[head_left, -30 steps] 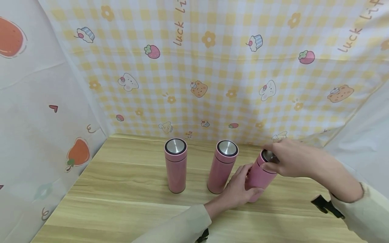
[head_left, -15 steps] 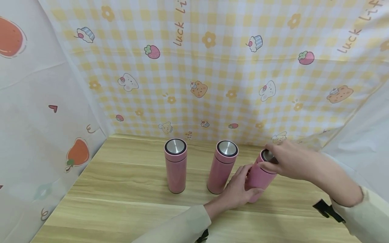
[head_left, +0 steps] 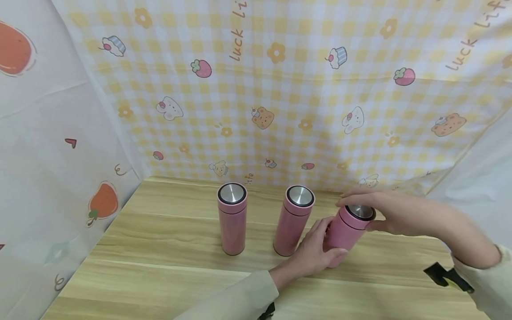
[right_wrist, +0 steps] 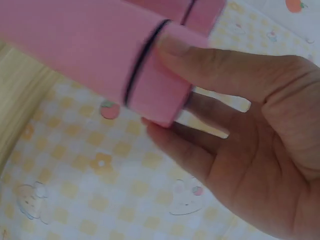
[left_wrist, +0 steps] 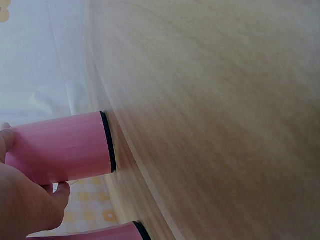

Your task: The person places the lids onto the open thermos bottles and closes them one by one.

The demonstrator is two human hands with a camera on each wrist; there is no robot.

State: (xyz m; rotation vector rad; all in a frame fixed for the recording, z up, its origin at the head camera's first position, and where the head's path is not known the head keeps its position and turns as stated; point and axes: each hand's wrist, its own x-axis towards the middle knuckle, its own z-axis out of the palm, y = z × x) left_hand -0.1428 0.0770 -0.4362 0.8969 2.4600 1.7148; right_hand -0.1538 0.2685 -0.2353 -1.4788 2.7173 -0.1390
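Observation:
Three pink thermos flasks with steel-topped lids stand on a wooden table. Around the body of the right thermos (head_left: 345, 234) my left hand (head_left: 314, 252) is wrapped, thumb in front and fingers behind. My right hand (head_left: 408, 212) spans that flask's lid (right_wrist: 159, 92), the thumb on one side and the fingers reaching across to the other. In the left wrist view the black base of the thermos (left_wrist: 62, 147) sits at the tabletop. A dark seam line shows between lid and body in the right wrist view.
The middle thermos (head_left: 293, 229) stands close by the left hand, and the left thermos (head_left: 233, 231) is farther along. Behind the table (head_left: 168, 240) hangs a yellow checked cloth (head_left: 224, 98); a white printed cloth (head_left: 52, 178) covers the left side.
My right hand has shifted slightly right and spread wider over the lid, uncovering more of its steel top. The left hand keeps its hold on the thermos.

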